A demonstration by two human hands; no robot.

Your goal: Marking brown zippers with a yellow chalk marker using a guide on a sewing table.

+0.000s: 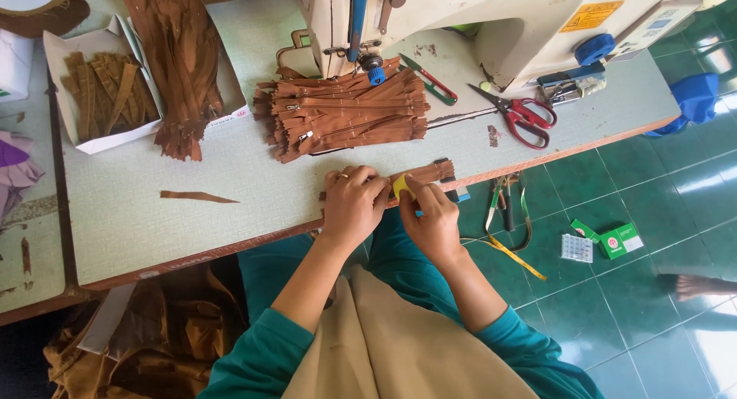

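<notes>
1. A heap of brown zippers [343, 113] is lying just behind the hands, under the cream sewing machine [461, 23].
2. Red-handled scissors [524, 115] and a small snipper [430, 80] are resting to the right; two open white boxes [100, 88] of brown strips are sitting at the left.
3. The left hand [351, 207] is curling closed over a small bundle of brown zippers [426, 172] at the table's front edge.
4. The right hand [431, 219] is pinching a yellow piece [401, 186] against that bundle, beside the left hand.
5. The pale worktable [153, 207] is standing over a green tiled floor [652, 291], where a small green box [620, 240] is lying.
</notes>
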